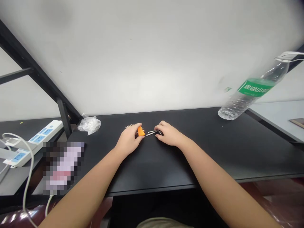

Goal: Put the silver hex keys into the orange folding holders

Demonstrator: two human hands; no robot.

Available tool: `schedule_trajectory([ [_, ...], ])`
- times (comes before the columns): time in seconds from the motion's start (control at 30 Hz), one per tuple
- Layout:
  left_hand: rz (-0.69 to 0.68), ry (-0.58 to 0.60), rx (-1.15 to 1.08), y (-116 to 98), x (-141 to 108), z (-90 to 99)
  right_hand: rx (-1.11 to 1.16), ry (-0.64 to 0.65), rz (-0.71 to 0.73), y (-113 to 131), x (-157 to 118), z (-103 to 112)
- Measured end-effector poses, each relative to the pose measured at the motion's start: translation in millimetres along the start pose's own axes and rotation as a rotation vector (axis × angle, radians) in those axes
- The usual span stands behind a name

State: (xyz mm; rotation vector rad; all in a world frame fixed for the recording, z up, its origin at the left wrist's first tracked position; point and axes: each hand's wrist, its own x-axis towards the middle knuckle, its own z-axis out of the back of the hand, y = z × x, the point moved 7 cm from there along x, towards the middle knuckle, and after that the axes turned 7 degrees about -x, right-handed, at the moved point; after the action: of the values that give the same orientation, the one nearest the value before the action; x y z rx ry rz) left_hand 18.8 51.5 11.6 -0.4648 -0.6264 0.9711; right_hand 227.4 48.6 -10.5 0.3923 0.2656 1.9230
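My left hand (129, 139) is closed around an orange hex key holder (141, 131), gripping it between thumb and fingers just above the black table (152, 167). Several thin metal keys poke out of the holder past my fingers. Opposite it, my right hand (167, 134) has its fingertips closed on loose metal hex keys (152, 132), whose straight ends point left toward the holder. At least one shows a bent end near my fingers. A small gap separates the hands; my palm and fingers partly cover the keys.
A clear plastic bottle (256, 87) with a green label stands at the back right. Crumpled clear plastic (89, 124) lies at the back left. At the left are a blurred phone-like object (64, 166), a white power strip (35, 142) and a white cable (30, 171).
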Motion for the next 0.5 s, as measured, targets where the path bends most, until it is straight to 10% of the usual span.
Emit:
schedule_trajectory([
  [0.5,-0.116,0.165,-0.218,-36.4,-4.4,-4.4,0.449,-0.024,0.185,60.2,-8.6,22.1],
])
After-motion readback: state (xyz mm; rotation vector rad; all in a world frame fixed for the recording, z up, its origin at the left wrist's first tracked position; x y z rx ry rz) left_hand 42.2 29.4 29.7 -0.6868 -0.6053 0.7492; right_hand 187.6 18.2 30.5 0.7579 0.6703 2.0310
